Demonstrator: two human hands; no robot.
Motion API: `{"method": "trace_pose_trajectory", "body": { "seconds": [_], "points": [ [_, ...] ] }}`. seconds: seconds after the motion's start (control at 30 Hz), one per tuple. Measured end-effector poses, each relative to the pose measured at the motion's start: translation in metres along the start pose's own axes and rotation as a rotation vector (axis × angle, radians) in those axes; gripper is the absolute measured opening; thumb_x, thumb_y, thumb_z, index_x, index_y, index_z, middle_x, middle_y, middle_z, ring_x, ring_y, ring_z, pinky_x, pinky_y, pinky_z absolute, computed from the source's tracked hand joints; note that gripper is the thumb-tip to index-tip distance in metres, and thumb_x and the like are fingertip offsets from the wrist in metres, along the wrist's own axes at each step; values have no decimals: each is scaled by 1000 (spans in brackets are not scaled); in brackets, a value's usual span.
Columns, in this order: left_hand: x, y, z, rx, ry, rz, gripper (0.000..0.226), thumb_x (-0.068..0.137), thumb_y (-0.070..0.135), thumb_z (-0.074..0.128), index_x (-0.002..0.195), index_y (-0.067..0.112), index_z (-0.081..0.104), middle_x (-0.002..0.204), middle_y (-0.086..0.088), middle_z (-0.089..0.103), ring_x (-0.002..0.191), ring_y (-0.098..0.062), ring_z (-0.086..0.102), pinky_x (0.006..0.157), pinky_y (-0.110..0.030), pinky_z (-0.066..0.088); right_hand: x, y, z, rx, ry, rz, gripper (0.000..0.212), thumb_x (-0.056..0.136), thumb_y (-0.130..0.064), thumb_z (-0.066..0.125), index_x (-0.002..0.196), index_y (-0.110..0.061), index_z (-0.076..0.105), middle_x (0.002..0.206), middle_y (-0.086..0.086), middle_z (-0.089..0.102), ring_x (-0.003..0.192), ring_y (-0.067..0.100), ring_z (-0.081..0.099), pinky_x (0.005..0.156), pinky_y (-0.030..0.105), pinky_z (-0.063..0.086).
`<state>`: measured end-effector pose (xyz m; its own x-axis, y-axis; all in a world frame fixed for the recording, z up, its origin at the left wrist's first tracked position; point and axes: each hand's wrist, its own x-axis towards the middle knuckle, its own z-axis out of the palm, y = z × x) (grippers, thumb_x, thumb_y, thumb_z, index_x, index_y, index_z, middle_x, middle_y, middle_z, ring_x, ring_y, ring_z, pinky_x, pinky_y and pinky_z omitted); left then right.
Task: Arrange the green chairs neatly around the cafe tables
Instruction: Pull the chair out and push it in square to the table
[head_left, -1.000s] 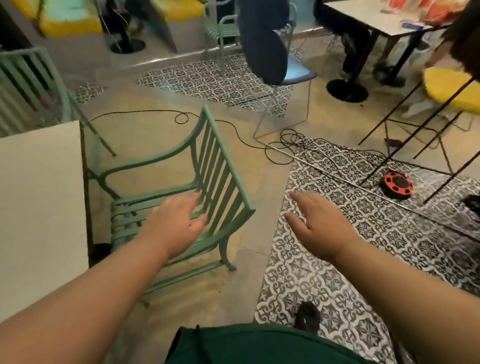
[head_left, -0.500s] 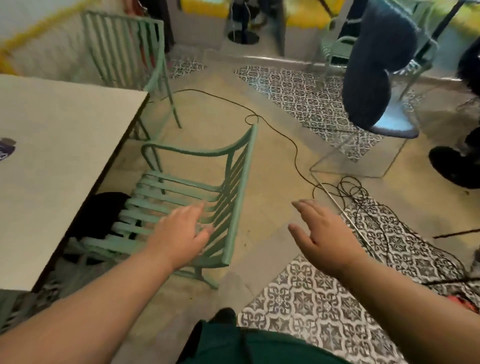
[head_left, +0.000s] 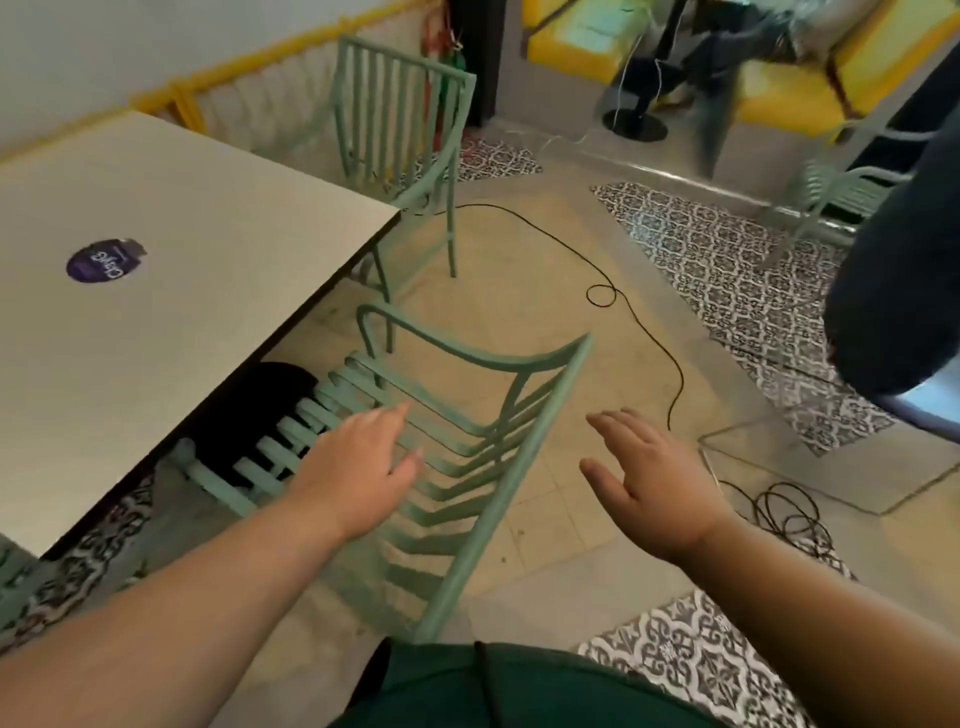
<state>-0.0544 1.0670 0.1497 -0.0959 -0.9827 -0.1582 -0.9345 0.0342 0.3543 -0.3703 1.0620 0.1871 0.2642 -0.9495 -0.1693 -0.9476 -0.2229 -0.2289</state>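
Green chair at the bench — left hand, right hand spread, empty.
Pushed askew, its armrest could strike the bench edge; a leg might snag the cable.

A single view, worn on the person's head, faces forward and steeply down; the wide lens bows straight edges toward the frame's borders; both forearms run up from the bottom corners, with the left hand and right hand near the centre, close under the lens; the worktop runs off the left edge; the green chair sits just below; the floor recedes toward farther furniture along the top.
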Motion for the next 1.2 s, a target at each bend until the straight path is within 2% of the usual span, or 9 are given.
{"method": "trace_pose_trajectory", "body": {
  "seconds": [0.23, 0.37, 0.5, 0.63, 0.73, 0.83, 1.07, 1.13, 1.2],
  "points": [
    [-7, 31, 37, -9, 90, -350, 65, 103, 54, 38, 159, 27, 23, 156, -2, 44, 142, -22, 42, 109, -44, 41, 90, 42, -9, -12, -92, -286, 64, 100, -55, 35, 157, -24, 29, 162, -2, 32, 152, 17, 20, 125, 40, 19],
    [-18, 67, 73, -67, 82, -569, 66, 101, 54, 38, 159, 24, 26, 149, -5, 51, 135, -24, 47, 106, -44, 45, 117, 80, -17, -110, -172, -438, 64, 100, -57, 32, 157, -27, 29, 163, -5, 31, 153, 15, 18, 125, 37, 17],
    [-36, 109, 105, -120, 77, -750, 63, 102, 54, 39, 156, 21, 32, 152, -2, 47, 135, -24, 47, 105, -40, 44, 142, 117, -19, -207, -261, -540, 66, 100, -60, 29, 158, -28, 26, 165, -5, 27, 154, 14, 16, 124, 32, 12],
    [-58, 128, 121, -130, 89, -842, 64, 100, 55, 39, 155, 24, 33, 151, 0, 48, 135, -24, 46, 106, -42, 44, 159, 125, -14, -277, -265, -616, 66, 99, -58, 30, 155, -23, 34, 161, -1, 37, 151, 18, 26, 124, 35, 19],
    [-63, 127, 120, -116, 122, -885, 63, 100, 54, 39, 155, 24, 33, 151, -1, 49, 135, -26, 46, 106, -44, 44, 164, 114, -8, -232, -224, -671, 60, 98, -54, 36, 146, -20, 48, 148, 3, 53, 142, 23, 42, 119, 40, 31],
    [-57, 127, 115, -111, 157, -921, 62, 101, 51, 39, 155, 21, 34, 153, -4, 47, 137, -28, 43, 107, -45, 42, 169, 102, -2, -152, -186, -739, 62, 96, -56, 34, 138, -16, 56, 134, 6, 63, 130, 27, 52, 110, 45, 42],
    [-48, 143, 125, -70, 240, -996, 59, 100, 52, 37, 152, 26, 38, 148, 0, 52, 136, -24, 45, 107, -45, 43, 203, 82, 15, -187, -221, -873, 65, 95, -60, 29, 139, -19, 55, 128, 3, 62, 124, 25, 53, 108, 43, 43],
    [-43, 147, 134, -75, 186, -1079, 56, 100, 54, 35, 148, 27, 44, 144, 1, 55, 133, -24, 48, 107, -45, 42, 219, 76, 19, -203, -249, -920, 69, 93, -62, 24, 137, -20, 57, 124, 2, 64, 120, 23, 55, 106, 42, 44],
    [-31, 151, 142, -43, 47, -1126, 51, 100, 59, 30, 134, 29, 53, 134, 1, 60, 126, -24, 52, 107, -46, 39, 232, 71, 23, -214, -268, -953, 62, 96, -59, 27, 131, -20, 61, 117, 2, 65, 115, 23, 57, 102, 41, 46]
  ]
}}
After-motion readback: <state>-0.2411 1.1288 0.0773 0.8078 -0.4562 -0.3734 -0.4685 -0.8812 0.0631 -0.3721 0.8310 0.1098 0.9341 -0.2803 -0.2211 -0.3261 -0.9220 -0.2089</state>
